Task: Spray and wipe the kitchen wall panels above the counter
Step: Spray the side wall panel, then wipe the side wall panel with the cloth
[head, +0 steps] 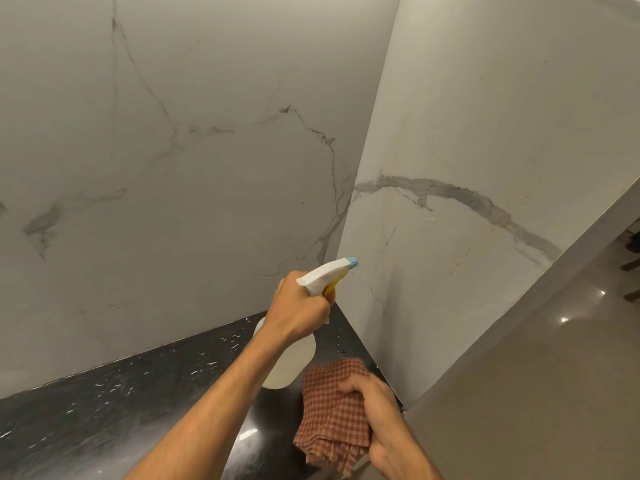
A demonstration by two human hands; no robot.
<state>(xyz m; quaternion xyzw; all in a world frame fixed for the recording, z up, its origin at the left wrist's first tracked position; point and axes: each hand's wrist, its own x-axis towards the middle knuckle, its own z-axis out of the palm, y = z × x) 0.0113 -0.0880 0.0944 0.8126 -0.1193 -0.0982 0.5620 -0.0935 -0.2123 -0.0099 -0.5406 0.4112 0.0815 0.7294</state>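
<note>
Over the dark counter (138,393), from the head view, I have the left hand (301,308) wrapped tight round the neck of the spray bottle (294,362), fingers curled on the yellow trigger. I cannot tell whether the trigger is squeezed. The bottle's long axis runs from its pale body, low and toward me, up through the fist to the blue nozzle (352,261), which points up and to the right. That aims it at the side wall panel (467,161), just past the corner seam, not at the back wall panel (173,168) on the left. The nozzle is near the side panel but apart from it. Yellowish specks show on that panel above and right of the nozzle, so I judge the spray belongs there. The right hand (377,407), lower and close to the same panel's bottom edge, grips the folded checked cloth (329,403) in a closed fist, which makes it the nearer hand for the wipe.
</note>
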